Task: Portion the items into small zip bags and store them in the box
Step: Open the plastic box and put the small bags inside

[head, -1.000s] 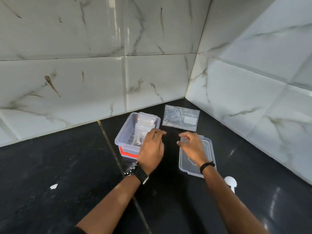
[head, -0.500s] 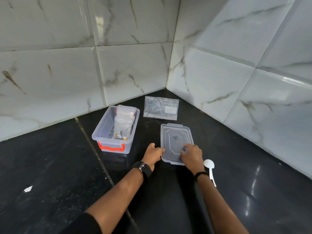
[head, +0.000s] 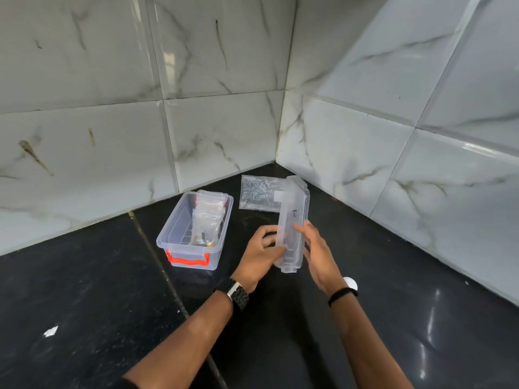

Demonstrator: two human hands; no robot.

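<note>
Box [head: 196, 234], see-through with an orange handle, is sitting open on the black counter [head: 84, 318], left of both hands and not touching them. Small zip bags [head: 207, 217] are standing inside it, leaning toward its far right side. A tiny white scrap [head: 51, 331] is lying on the counter, near and far off to the left.

Right of the box, the left hand [head: 259, 255] is gripping the clear lid [head: 292, 228], its thumb pressing on the lid's near left edge and its fingers curling behind. The lid is being held up off the counter, tilted on its edge, so it is standing between the two hands. The right hand [head: 318, 255] is lying flat against the lid's right side with straight fingers, not wrapping round it.

Behind the lid, a flat clear packet [head: 257, 193] is lying in the far corner by the tiled wall [head: 365, 153]. A white spoon [head: 351, 282] is peeking out just right of the right wrist.
</note>
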